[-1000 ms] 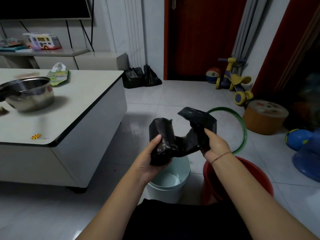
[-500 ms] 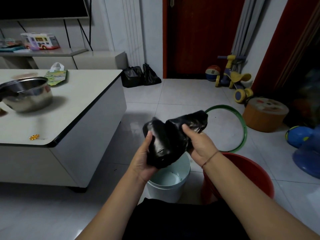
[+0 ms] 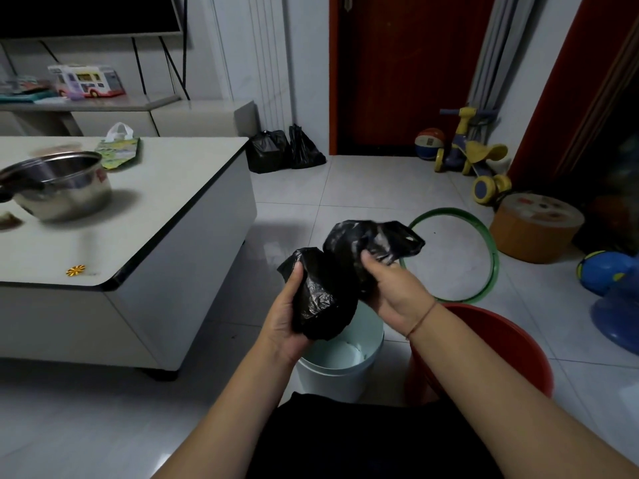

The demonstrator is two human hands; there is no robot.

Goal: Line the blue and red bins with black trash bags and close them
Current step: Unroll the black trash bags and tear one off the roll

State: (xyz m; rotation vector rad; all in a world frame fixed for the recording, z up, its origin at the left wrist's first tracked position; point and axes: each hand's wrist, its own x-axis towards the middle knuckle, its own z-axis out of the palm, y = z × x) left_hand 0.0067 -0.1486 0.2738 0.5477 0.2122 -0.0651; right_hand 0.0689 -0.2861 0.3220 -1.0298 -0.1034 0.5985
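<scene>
White table (image 3: pixel 166 209), glossy tiled floor (image 3: pixel 345 195)

Your forearm and the crumpled black plastic trash bag (image 3: pixel 332 285) hide much of the red plastic bin (image 3: pixel 511 344); the pale blue bin's (image 3: pixel 345 371) near rim is hidden too.

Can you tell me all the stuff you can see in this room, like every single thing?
black trash bags: a bunch, black, held above the pale bin
pale blue bin: 1, floor, below the hands, unlined
red bin: 1, floor, right of pale bin
green hoop: 1, floor
full black bags: 2, by the door
table: 1, white, left
metal pot: 1, silver, on table
toy bus: 1, white, back shelf
ride-on toy: 1, yellow and blue, near door
round stool: 1, orange, right
left hand: gripping bags
right hand: gripping bags
</scene>
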